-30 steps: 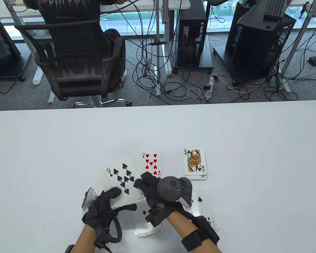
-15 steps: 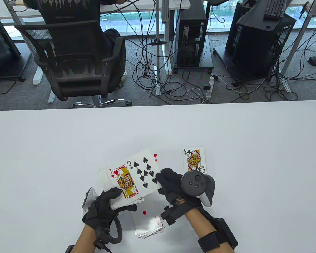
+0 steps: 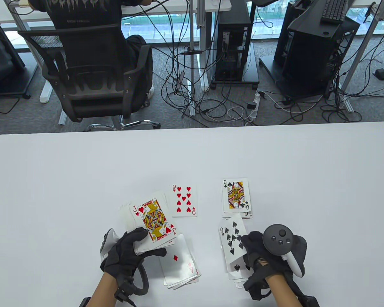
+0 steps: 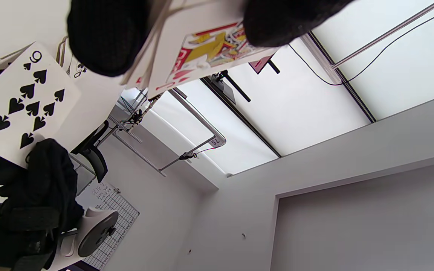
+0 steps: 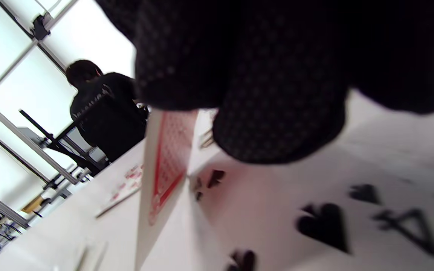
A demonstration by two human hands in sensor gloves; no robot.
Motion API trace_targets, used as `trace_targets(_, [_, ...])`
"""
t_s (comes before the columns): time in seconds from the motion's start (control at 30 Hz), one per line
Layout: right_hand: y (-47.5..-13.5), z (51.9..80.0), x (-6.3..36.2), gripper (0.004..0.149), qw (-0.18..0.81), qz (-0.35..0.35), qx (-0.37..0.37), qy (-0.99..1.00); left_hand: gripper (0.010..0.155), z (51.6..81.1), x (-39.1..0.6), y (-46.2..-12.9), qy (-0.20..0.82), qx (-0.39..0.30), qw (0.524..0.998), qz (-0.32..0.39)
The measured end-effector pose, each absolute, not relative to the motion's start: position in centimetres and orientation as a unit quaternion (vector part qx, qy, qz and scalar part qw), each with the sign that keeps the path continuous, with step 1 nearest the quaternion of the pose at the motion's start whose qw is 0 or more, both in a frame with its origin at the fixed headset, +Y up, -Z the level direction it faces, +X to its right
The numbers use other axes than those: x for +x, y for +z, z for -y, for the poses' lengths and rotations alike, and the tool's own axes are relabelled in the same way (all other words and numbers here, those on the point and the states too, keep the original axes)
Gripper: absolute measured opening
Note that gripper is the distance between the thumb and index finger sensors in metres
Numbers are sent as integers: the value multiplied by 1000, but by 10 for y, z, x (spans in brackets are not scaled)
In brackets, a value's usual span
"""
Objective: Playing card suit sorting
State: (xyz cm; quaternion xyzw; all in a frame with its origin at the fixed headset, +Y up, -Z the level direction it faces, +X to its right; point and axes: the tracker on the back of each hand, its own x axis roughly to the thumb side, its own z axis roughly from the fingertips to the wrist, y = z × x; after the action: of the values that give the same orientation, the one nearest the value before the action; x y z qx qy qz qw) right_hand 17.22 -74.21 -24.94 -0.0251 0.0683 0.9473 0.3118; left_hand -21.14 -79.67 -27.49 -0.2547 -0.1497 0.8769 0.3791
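Playing cards laid out on white table: nine of hearts face up, queen of clubs pile to its right, diamond pile near the front edge, spade pile front right. Remaining deck gripped in left hand, jack of hearts on top, thumb pressed across the face. Nine of spades pinched in right hand, held over the spade pile; contact with that pile cannot be told. Left wrist view: same nine of spades seen from the side with gloved fingers at its lower edge, deck overhead. Right wrist view only: red patterned card back standing on edge, blurred spade faces beneath. Beyond the table: seated person in office chair, computer towers, loose floor cables.
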Motion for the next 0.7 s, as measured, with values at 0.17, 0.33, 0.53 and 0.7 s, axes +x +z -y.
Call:
trace_targets(0.17, [-246, 756, 169, 41, 195, -108, -30, 974, 56, 797, -212, -274, 877, -254, 381, 146])
trace_targets(0.33, [-245, 770, 161, 42, 101, -140, -22, 985, 56, 796, -212, -274, 877, -253, 381, 145])
trace_targets(0.53, [-244, 771, 154, 47, 47, -158, -9, 986, 57, 796, -212, -274, 878, -253, 382, 140])
trace_targets(0.7, [-244, 770, 148, 48, 4, -166, -1, 986, 56, 795, -212, -274, 878, -251, 381, 143])
